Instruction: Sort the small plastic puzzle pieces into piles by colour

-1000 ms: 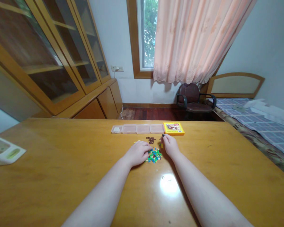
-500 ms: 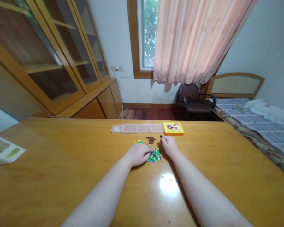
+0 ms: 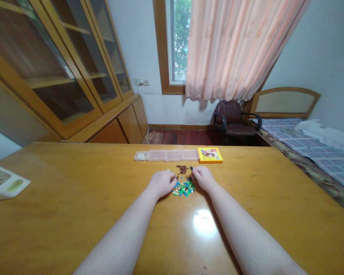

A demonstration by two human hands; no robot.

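A loose pile of small building bricks in green, blue, yellow and white lies on the wooden table between my hands. Beyond it is a smaller heap of brown bricks. My left hand rests at the pile's left side with curled fingers, a dark brown bit by the fingertips; whether it is gripped is hidden. At the right of the pile, my right hand is closed on a small black piece that sticks up above thumb and finger.
A row of clear plastic trays lies along the far part of the table. Touching its right end is a flat yellow box with a printed label. A white power strip sits at the left edge. Behind stands a chair.
My left hand has drawn back a little to the left, uncovering more of the colourful pile, which now spreads wider. The right hand with the black piece has shifted slightly left.
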